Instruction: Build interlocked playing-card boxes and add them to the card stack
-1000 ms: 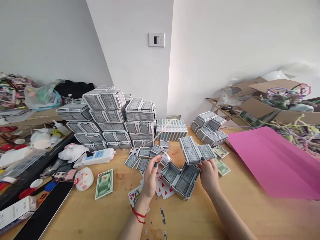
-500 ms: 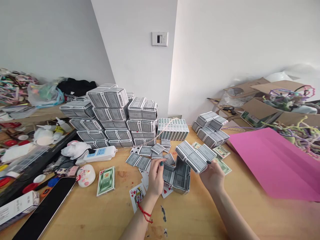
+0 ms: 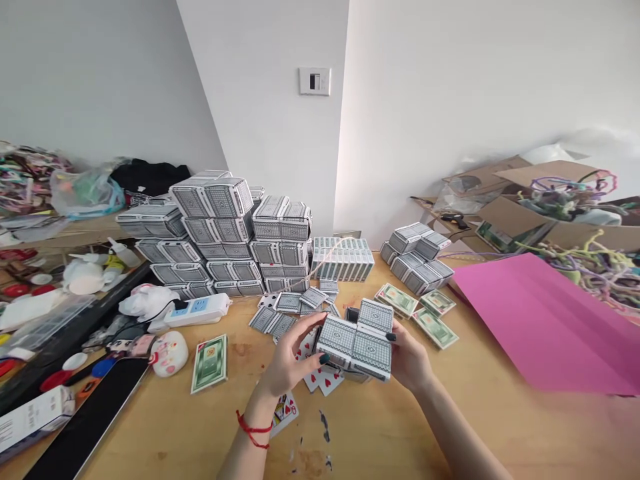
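Between my hands is a playing-card panel [image 3: 371, 348], several grey-patterned card backs joined into a stepped shape. It lies over an open card box, which it mostly hides. My left hand [image 3: 295, 360] closes on the panel's left side, thumb on its near left corner and fingers behind. Gripping the right edge, my right hand [image 3: 411, 357] has its thumb on top. Face-up heart cards [image 3: 330, 382] lie under the panel, and a queen card [image 3: 285, 412] sits partly behind my left wrist. Folded card squares [image 3: 280, 323] are scattered just beyond my left hand.
Tall stacks of card blocks [image 3: 215, 230] stand at the back left, with a smaller stack [image 3: 423, 260] back right. Green card packs [image 3: 209, 363] lie on the wooden table. A power strip [image 3: 200, 310], a phone-like black slab [image 3: 90, 420] and pink paper [image 3: 530, 327] flank the work area.
My right hand has brought the panel left and down onto the open box. My left hand has moved from the box's edge to the panel's left side.
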Demonstrator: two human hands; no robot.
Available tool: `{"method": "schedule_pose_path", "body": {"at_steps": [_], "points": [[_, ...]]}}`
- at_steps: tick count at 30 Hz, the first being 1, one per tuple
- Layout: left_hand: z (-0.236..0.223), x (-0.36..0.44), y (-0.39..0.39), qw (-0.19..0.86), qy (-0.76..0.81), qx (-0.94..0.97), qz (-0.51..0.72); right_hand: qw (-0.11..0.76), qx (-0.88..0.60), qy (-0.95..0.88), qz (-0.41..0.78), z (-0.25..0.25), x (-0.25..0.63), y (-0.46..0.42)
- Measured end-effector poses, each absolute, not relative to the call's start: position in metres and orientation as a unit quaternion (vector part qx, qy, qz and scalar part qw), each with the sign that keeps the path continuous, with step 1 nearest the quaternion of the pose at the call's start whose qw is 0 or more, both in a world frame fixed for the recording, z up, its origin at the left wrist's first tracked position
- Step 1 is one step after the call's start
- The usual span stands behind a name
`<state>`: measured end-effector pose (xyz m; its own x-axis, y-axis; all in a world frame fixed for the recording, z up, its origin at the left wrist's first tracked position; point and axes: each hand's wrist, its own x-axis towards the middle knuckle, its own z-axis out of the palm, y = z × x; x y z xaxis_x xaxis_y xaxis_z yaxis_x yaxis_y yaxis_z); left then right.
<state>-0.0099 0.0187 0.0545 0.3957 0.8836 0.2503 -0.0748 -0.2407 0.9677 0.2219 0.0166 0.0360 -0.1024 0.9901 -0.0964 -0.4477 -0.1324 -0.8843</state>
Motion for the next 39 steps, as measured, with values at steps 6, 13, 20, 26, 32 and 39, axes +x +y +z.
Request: {"method": "schedule_pose_path", "body": {"at_steps": [6, 13, 20, 26, 32, 39], "points": [[0.051, -0.013, 0.021, 0.500, 0.342, 0.666, 0.435, 0.530, -0.387, -0.353, 0.667, 0.042, 0.217, 0.015], [0.042, -0.015, 0.028, 0.485, 0.339, 0.646, 0.482, 0.563, -0.417, -0.364, 0.614, 0.047, 0.212, 0.016], [0.042, -0.017, 0.028, 0.515, 0.358, 0.618, 0.475, 0.523, -0.445, -0.505, 0.522, 0.055, 0.217, 0.011], [0.050, -0.014, 0.025, 0.553, 0.357, 0.598, 0.456, 0.438, -0.412, -0.589, 0.540, 0.055, 0.230, 0.007], [0.051, -0.016, 0.025, 0.537, 0.354, 0.626, 0.440, 0.389, -0.447, -0.652, 0.473, 0.060, 0.241, 0.007], [0.046, -0.020, 0.027, 0.507, 0.372, 0.653, 0.422, 0.325, -0.459, -0.707, 0.428, 0.060, 0.242, 0.009]]}}
